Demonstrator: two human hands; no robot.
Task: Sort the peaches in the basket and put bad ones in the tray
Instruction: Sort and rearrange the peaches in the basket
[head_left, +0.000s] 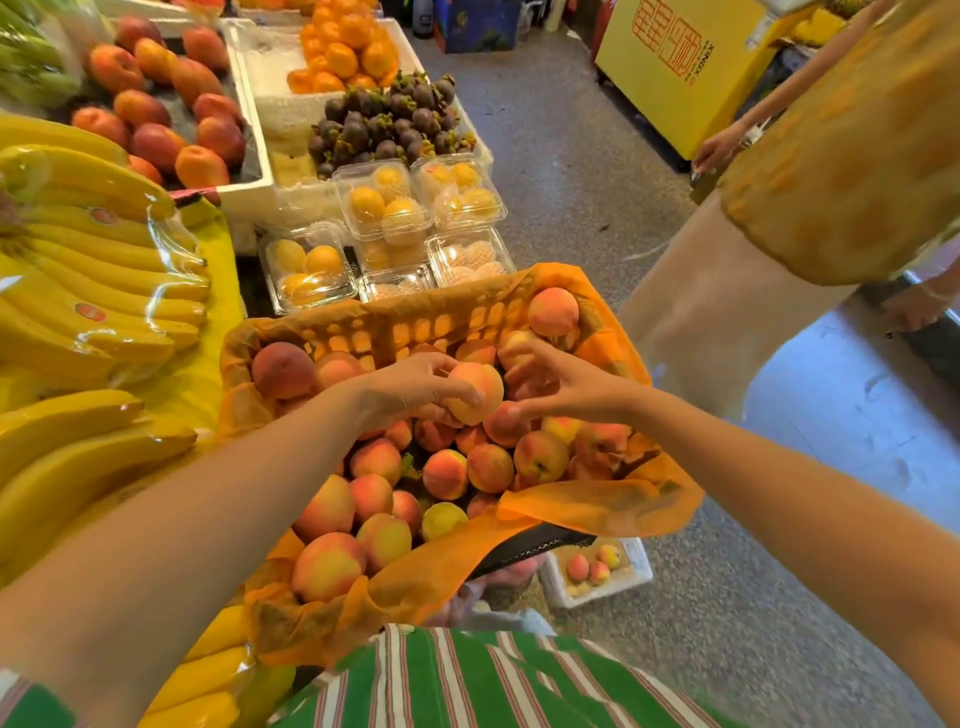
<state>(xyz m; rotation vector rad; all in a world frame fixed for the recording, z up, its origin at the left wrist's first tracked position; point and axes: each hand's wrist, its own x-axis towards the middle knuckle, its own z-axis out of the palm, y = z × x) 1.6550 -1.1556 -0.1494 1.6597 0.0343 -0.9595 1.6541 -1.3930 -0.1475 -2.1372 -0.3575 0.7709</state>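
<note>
A basket (395, 325) lined with orange plastic is full of pink-yellow peaches. My left hand (410, 389) holds one peach (480, 387) above the pile, fingers curled round it. My right hand (561, 384) reaches in from the right, its fingers spread over the peaches at the far right of the basket and its thumb touching a peach below; whether it grips one cannot be told. A white foam tray (641, 564) with three peaches sits on the floor below the basket's right side.
Bagged bananas (93, 291) lie to the left. Clear boxes of yellow fruit (387, 218), mangosteens and oranges stand beyond the basket. A person in a yellow top (841, 156) stands at the right, near a yellow cabinet (670, 62).
</note>
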